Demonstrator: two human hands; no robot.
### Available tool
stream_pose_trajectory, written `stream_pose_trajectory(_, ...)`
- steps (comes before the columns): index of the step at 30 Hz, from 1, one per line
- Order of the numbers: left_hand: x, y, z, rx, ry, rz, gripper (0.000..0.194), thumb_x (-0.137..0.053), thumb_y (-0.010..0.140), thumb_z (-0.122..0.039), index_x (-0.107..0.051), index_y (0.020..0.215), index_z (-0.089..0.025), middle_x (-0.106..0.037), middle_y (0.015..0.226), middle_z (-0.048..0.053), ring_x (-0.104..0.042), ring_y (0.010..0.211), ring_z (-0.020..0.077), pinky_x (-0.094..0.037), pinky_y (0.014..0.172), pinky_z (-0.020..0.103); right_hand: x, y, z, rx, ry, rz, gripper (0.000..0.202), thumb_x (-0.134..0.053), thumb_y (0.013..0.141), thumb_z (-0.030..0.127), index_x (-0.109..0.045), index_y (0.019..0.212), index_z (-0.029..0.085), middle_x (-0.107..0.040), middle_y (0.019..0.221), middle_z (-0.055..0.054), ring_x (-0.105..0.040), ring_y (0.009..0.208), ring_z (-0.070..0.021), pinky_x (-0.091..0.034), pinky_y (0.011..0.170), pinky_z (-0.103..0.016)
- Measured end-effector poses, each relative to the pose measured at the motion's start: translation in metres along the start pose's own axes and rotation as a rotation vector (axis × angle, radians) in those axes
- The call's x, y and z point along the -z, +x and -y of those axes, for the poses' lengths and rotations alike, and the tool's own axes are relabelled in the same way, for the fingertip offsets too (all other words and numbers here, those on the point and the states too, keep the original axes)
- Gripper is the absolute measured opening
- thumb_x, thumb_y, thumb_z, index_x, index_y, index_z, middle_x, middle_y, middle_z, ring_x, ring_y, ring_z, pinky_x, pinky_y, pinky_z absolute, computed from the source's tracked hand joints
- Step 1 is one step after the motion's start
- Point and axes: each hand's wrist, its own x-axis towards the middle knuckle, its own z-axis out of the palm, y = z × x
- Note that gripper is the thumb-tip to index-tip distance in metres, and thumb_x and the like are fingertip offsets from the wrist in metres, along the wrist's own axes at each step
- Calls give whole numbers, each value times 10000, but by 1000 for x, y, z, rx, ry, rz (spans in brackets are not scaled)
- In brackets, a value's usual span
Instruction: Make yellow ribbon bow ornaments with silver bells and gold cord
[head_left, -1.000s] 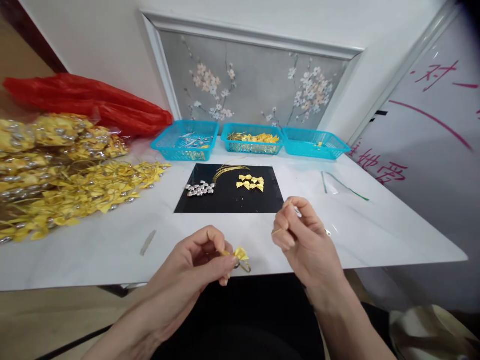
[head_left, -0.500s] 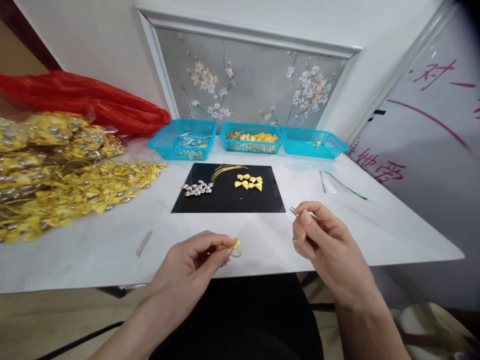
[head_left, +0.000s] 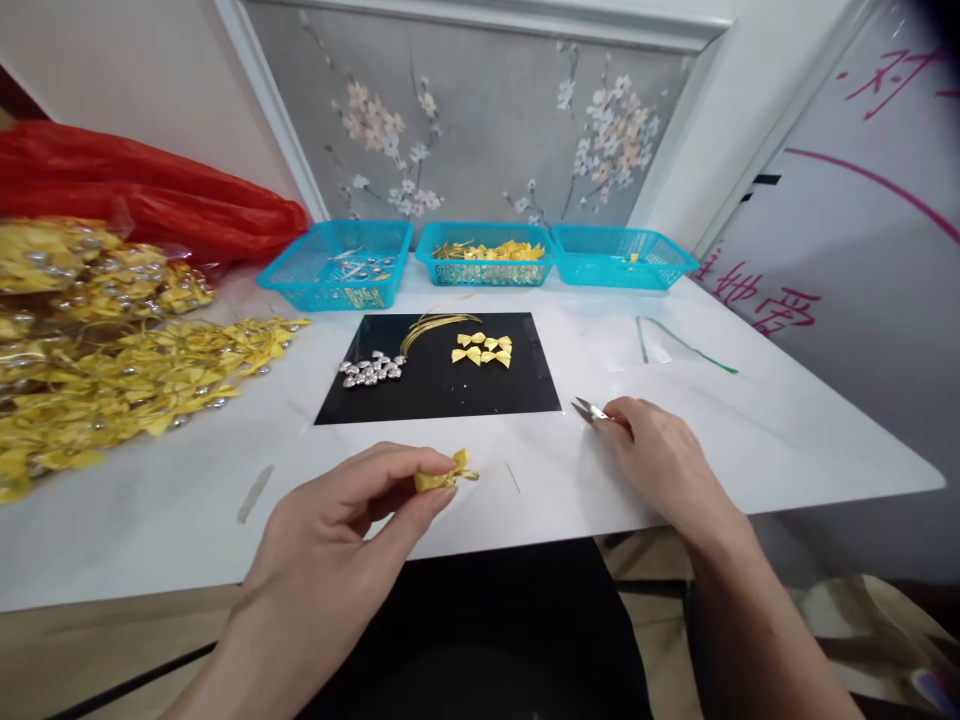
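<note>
Head view: L hand (head_left: pixel 341 540) pinches yellow bow (head_left: pixel 461 463) btwn thumb & fingers above white tbl (head_left: pixel 300 535), R hand (head_left: pixel 664 455) grips snips (head_left: pixel 592 410), blades apart, w/ thin strand (head_left: pixel 512 477) lying btwn hands. Beyond, blk mat (head_left: pixel 420 398) holds silver beads (head_left: pixel 371 370), gold wires (head_left: pixel 435 325) & 4 yellow bows (head_left: pixel 498 357); farther back, 3 blue baskets (head_left: pixel 491 273) in a row.

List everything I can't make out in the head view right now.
All in the head view:
- Scissors: handles hidden by the right hand.
- Bow: pinched part hidden by the left hand.
- Yellow pile: cut off by the left edge.
- Writing: partly cut off by the right edge.
- Yellow bit in the right basket: too small to identify.
</note>
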Motion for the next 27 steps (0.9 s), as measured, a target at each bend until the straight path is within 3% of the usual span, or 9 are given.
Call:
stream_pose_trajectory(5, -5, 0, -8, 6, 7, -24, 37, -831, 727, -322, -831, 749, -352, -818, 834, -28, -718, 756, 220, -577, 686, 279, 3, -41, 37, 157, 223, 23, 234, -438, 1009, 328, -620, 912, 218, -611, 874, -59, -571, 726, -196, -448, 667, -331)
stream_pose_trajectory(6, -6, -2, -9, 34, 7, -42, 55, -847, 707, -319, -835, 745, -356, -822, 826, -33, -722, 755, 217, -585, 706, 275, 2, -53, 48, 193, 302, 65, 267, -411, 1043, 350, -607, 909, 228, -594, 801, -26, -564, 679, -174, -451, 631, -304)
stream_pose_trajectory(8, -6, -5, -10, 115, -31, -67, 105, -884, 666, -321, -842, 756, -355, -832, 825, -37, -737, 761, 213, -604, 727, 267, -2, -76, 68, 234, 650, 293, 283, -369, 1088, 334, -598, 955, 234, -567, 695, 21, -531, 581, -137, -440, 564, -263)
stream_pose_trajectory(10, -6, -9, -8, 198, -138, -51, 157, -915, 641, -335, -848, 782, -348, -841, 847, -35, -756, 777, 211, -624, 720, 252, -7, -91, 84, 271, 770, 344, 254, -387, 1083, 309, -614, 1013, 221, -618, 777, 0, -581, 647, -138, -468, 609, -264)
stream_pose_trajectory(16, -3, -13, 0, 310, -408, 15, 227, -957, 630, -322, -843, 826, -323, -848, 874, -38, -780, 825, 192, -643, 753, 216, -16, -93, 97, 404, 657, 265, 295, -391, 1062, 268, -646, 1114, 128, -684, 895, -85, -641, 722, -185, -510, 657, -314)
stream_pose_trajectory(27, -12, -8, -14, 164, -240, -45, 119, -871, 600, -253, -825, 706, -283, -809, 681, -25, -756, 604, 156, -614, 579, 156, -21, -87, 101, 349, 629, 234, 343, -388, 1085, 287, -690, 1056, 126, -702, 861, -64, -649, 696, -168, -486, 643, -287)
